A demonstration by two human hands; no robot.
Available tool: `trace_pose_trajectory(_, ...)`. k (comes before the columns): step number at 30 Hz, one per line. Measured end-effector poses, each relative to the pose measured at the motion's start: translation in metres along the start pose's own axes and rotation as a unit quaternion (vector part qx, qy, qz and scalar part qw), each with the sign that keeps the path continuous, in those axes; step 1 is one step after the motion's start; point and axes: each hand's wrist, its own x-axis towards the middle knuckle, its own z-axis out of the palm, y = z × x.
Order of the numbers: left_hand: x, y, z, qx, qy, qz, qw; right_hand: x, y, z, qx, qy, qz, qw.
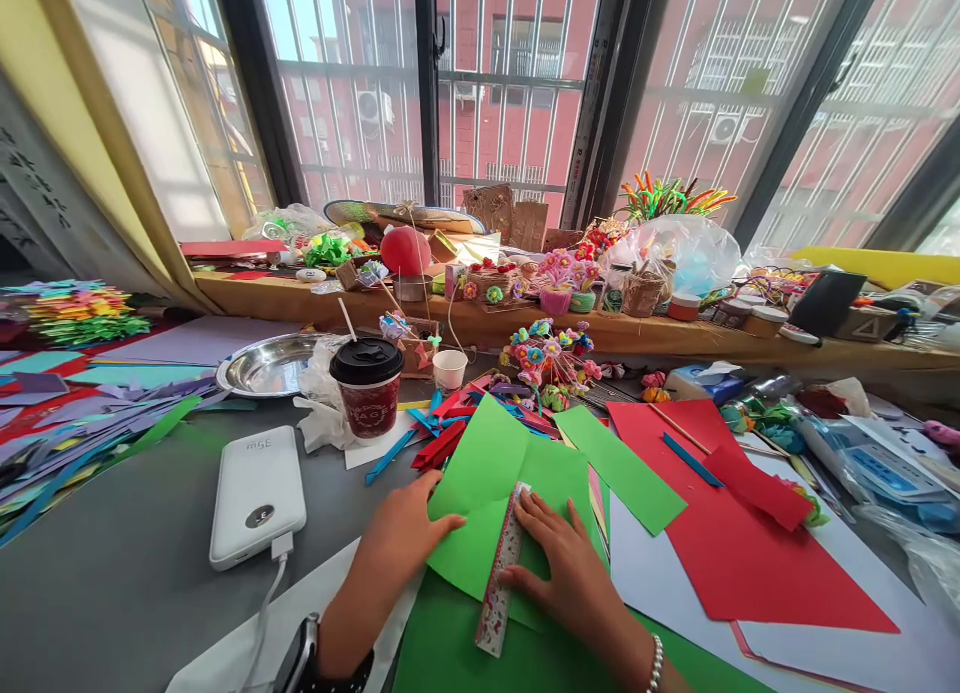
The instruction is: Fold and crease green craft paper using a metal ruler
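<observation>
A folded, creased light green sheet of paper (pixel 480 453) lies over a darker green sheet (pixel 442 643). My left hand (pixel 397 533) is at its left edge, thumb on top of the paper and fingers bent at the edge, their tips partly hidden. Slanting across the light green sheet is a clear ruler (pixel 501 583) with a pink and red pattern. My right hand (pixel 559 553) holds the ruler against the paper, fingertips near its upper end and thumb at its side. A narrower green piece (pixel 622 473) lies to the right.
Left of my hands are a white power bank (pixel 259 493) with a cable and a lidded dark red cup (pixel 367 393). Red paper (pixel 772 573) covers the right side. Behind stand a paper cup (pixel 450 370), a metal plate (pixel 270 368) and crafted flowers (pixel 547 358).
</observation>
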Motion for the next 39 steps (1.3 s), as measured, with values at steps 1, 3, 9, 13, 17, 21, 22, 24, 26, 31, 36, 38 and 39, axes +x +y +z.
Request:
trace_pose_trajectory(1, -0.003, 0.002, 0.000, 0.010, 0.005, 0.002, 1.000, 0.000, 0.000, 0.000, 0.000, -0.002, 0.001, 1.000)
trace_pose_trajectory(3, -0.009, 0.009, 0.001, 0.029, 0.018, 0.014, 0.999, 0.000, 0.001, 0.001, 0.004, -0.005, 0.004, 1.000)
trace_pose_trajectory(9, -0.025, 0.023, 0.010, 0.098, 0.082, 0.070, 0.989, 0.001, 0.001, 0.000, 0.010, -0.007, 0.013, 1.000)
trace_pose_trajectory(13, -0.030, 0.019, 0.019, 0.115, 0.118, 0.117, 0.979, 0.001, -0.001, -0.002, 0.008, 0.000, 0.012, 1.000)
trace_pose_trajectory(17, -0.031, 0.015, 0.028, 0.148, 0.149, 0.186, 0.960, 0.001, -0.001, -0.002, 0.005, 0.005, 0.010, 1.000)
trace_pose_trajectory(21, -0.033, 0.011, 0.037, 0.174, 0.176, 0.234, 0.940, 0.002, -0.001, -0.003, 0.008, 0.001, 0.012, 1.000)
trace_pose_trajectory(22, -0.034, 0.011, 0.038, 0.174, 0.177, 0.244, 0.938, 0.002, -0.001, -0.003, 0.008, 0.000, 0.013, 1.000)
trace_pose_trajectory(24, -0.036, 0.011, 0.038, 0.166, 0.166, 0.255, 0.938, 0.002, -0.001, -0.003, 0.008, 0.000, 0.013, 1.000)
trace_pose_trajectory(26, -0.038, 0.014, 0.033, 0.157, 0.140, 0.234, 0.949, 0.002, -0.001, -0.003, 0.007, -0.002, 0.012, 1.000)
trace_pose_trajectory(31, -0.028, 0.032, 0.005, 0.131, 0.076, 0.037, 0.988, 0.001, -0.003, -0.004, 0.005, 0.002, 0.007, 1.000)
trace_pose_trajectory(36, -0.018, 0.040, -0.002, 0.124, 0.053, 0.057, 0.989, 0.002, -0.003, -0.004, 0.002, -0.006, 0.006, 1.000)
trace_pose_trajectory(38, -0.020, 0.040, 0.003, 0.118, 0.059, 0.078, 0.988, 0.002, -0.003, -0.004, 0.002, -0.006, 0.005, 1.000)
trace_pose_trajectory(39, -0.022, 0.039, 0.006, 0.114, 0.065, 0.090, 0.987, 0.002, -0.003, -0.004, 0.003, -0.004, 0.005, 1.000)
